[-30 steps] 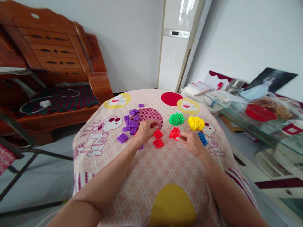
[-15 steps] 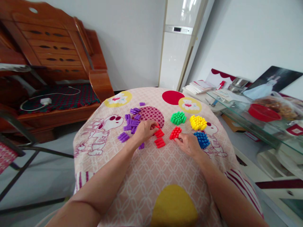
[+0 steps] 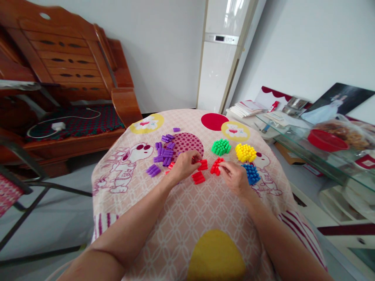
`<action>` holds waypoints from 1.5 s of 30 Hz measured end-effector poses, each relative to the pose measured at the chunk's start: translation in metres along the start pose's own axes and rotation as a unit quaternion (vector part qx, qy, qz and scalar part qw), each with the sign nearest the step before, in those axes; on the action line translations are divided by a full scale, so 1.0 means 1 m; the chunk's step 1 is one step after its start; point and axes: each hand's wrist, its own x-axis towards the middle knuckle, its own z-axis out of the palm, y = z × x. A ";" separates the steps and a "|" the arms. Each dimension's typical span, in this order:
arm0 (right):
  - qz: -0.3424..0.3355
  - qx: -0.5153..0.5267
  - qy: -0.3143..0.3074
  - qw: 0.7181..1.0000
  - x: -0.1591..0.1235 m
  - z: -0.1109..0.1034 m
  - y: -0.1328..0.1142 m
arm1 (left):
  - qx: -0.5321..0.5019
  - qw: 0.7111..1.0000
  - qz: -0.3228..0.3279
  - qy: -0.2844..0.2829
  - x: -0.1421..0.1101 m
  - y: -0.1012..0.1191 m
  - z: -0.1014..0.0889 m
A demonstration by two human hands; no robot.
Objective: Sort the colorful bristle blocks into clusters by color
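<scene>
My left hand [image 3: 185, 166] is closed, its fingertips on a row of short red plastic sticks [image 3: 202, 164]. Just below lies a second red row [image 3: 198, 178] on the cloth. My right hand [image 3: 236, 176] pinches at the near right edge of an upright red stick cluster [image 3: 216, 166]. Similar clusters stand close by: green [image 3: 221, 147], yellow [image 3: 245, 152] and blue [image 3: 251, 174]. Loose purple pieces [image 3: 164, 154] are heaped left of my left hand, and a bit of red [image 3: 171, 166] shows between them and my wrist.
A patterned cloth [image 3: 211, 210] covers the round table. To the left are a wooden bench [image 3: 73, 66] with a white charger [image 3: 58, 126] and a metal-framed seat. At the right, a glass shelf [image 3: 328, 164] carries a red bowl [image 3: 328, 139] and papers.
My left hand has shifted slightly right and down, its fingertips now on the upper red row. Red shows by the purple heap. My right fingers have moved slightly at the red cluster.
</scene>
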 end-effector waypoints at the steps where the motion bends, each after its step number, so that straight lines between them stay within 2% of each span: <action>1: -0.007 0.002 -0.007 1.000 0.000 0.000 -0.003 | -0.029 1.000 0.004 0.003 0.000 0.002 0.000; 8: -0.078 -0.057 -0.075 0.992 0.006 -0.003 -0.021 | -0.197 0.980 -0.012 -0.013 -0.005 0.017 0.010; 13: -0.087 -0.094 -0.141 0.982 0.006 -0.002 -0.026 | -0.237 0.971 -0.032 -0.020 -0.008 0.023 0.020; 15: -0.075 -0.074 -0.131 0.986 0.006 -0.002 -0.027 | -0.255 0.966 -0.034 -0.027 -0.008 0.024 0.021; 18: -0.034 -0.014 -0.062 0.997 0.008 -0.011 -0.022 | -0.281 0.959 -0.035 -0.024 -0.007 0.022 0.017; 20: 0.022 0.023 -0.008 0.999 0.010 -0.020 -0.015 | -0.254 0.967 -0.033 -0.002 -0.005 0.018 0.012; 22: 0.085 0.050 0.020 0.995 0.012 -0.030 -0.005 | -0.185 0.982 -0.025 0.011 -0.003 0.014 0.006; 25: 0.132 0.067 0.005 0.989 0.012 -0.036 0.007 | -0.074 0.997 -0.013 0.001 -0.002 0.008 0.000; 29: 0.148 0.045 -0.054 0.986 0.008 -0.028 0.012 | 0.000 0.999 -0.008 -0.032 -0.003 0.003 0.001; 32: 0.157 0.003 -0.087 0.984 0.007 -0.020 0.010 | 0.040 0.999 0.001 -0.036 -0.003 0.001 0.003; 36: 0.157 -0.038 -0.102 0.982 0.006 -0.016 0.010 | 0.054 0.998 0.007 -0.033 -0.001 -0.001 0.000; 42: 0.156 -0.014 -0.111 0.981 0.006 -0.018 0.013 | 0.051 0.998 0.001 -0.033 0.001 -0.005 -0.007; 45: 0.149 -0.006 -0.122 0.981 0.006 -0.016 0.013 | 0.040 0.997 0.006 -0.067 -0.001 -0.008 -0.005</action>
